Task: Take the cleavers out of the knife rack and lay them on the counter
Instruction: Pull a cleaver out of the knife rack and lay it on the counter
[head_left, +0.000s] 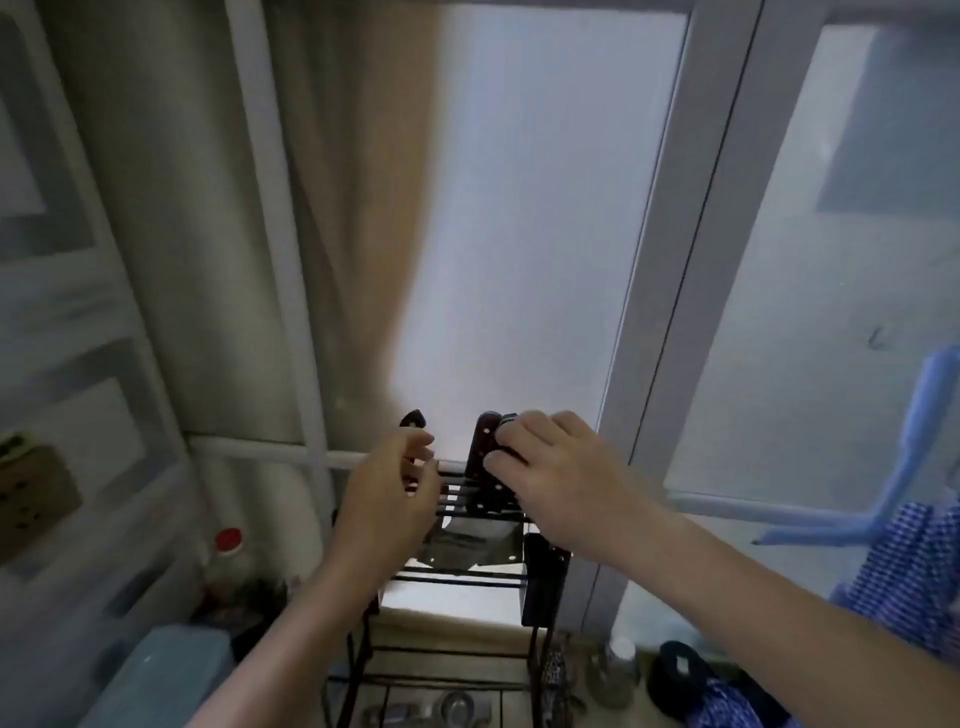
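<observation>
A black wire knife rack (467, 577) stands by the window sill, with cleaver blades hanging inside it. Three dark handles stick up from its top. My right hand (556, 478) is wrapped around the rightmost black handle (506, 420), beside a brown riveted handle (480, 457). My left hand (387, 499) hovers in front of the left cleaver handle (414, 421), fingers curled and apart, touching nothing that I can see. The blades (467, 540) show through the rack's bars.
A red-capped bottle (228, 540) and a teal box (166, 670) sit at the lower left. A jar (621, 660), a dark round object (680, 670) and blue checked cloth (904, 561) lie at the right. A curtain (353, 234) hangs left of the window.
</observation>
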